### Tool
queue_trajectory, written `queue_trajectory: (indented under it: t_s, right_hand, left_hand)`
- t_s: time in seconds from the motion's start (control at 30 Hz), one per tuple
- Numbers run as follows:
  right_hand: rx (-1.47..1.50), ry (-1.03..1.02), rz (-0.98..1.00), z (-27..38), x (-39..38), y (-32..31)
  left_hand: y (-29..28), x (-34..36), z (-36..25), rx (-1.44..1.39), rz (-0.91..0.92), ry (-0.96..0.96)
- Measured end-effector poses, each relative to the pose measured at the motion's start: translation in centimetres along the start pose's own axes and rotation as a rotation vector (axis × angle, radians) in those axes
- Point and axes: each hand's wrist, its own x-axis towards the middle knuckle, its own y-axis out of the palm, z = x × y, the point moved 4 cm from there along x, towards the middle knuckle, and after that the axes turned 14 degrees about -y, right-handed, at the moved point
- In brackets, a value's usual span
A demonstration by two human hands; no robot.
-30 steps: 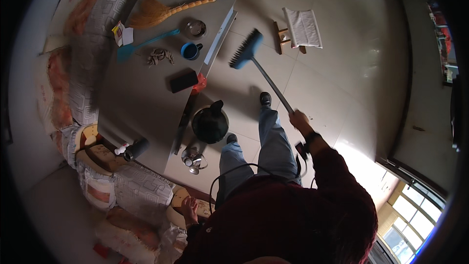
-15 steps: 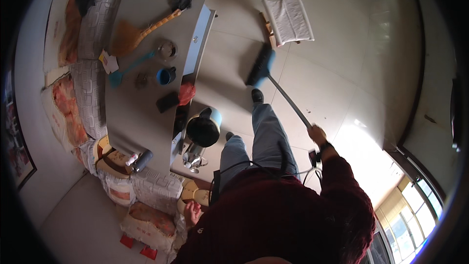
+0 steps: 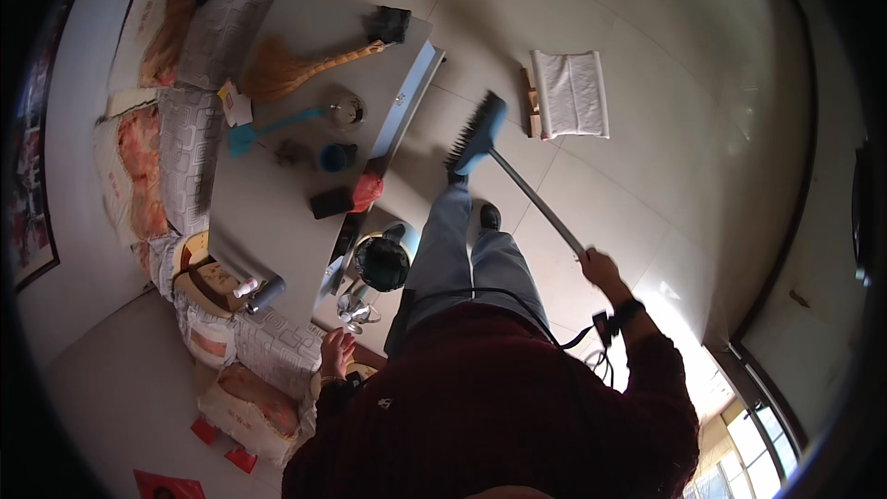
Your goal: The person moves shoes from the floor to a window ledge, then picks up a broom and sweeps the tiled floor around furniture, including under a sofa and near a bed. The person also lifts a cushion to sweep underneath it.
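My right hand (image 3: 602, 273) is closed round the upper end of the grey handle of a broom (image 3: 536, 196). The broom's blue head (image 3: 484, 140) is over the tiled floor ahead of me, its dark bristles pointing left, close to my left shoe. At lower left my left hand (image 3: 336, 351) hangs beside my body, fingers spread and nothing in it. It is nearest a metal kettle (image 3: 357, 307) and the sofa. A lined bin (image 3: 382, 262) stands by my left leg.
A low folding stool (image 3: 571, 94) with a white cloth seat stands ahead right. Along the left is a grey coffee table (image 3: 268, 212) bearing a straw hand broom (image 3: 286, 71), a blue mug (image 3: 336, 157), a glass bowl (image 3: 346, 111) and a red cloth (image 3: 368, 191). Sofas (image 3: 189, 157) line the wall.
The broom's head has swung left and tilted so its bristles show. My left foot has stepped forward; my view has turned and shifted. My left hand is raised slightly, with its fingers spread.
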Motion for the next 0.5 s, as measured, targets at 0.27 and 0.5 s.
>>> queue_trajectory:
  t_s: [0.27, 0.5]
  right_hand:
    - [-0.303, -0.196, 0.054, 14.2, 26.9, -8.4]
    - [-0.540, -0.082, 0.206, 13.8, 34.4, -21.4]
  left_hand:
    - [1.8, 3.9, -11.3, -0.088, -0.055, 0.042]
    - [3.8, 4.3, -14.1, -0.267, -0.003, 0.050]
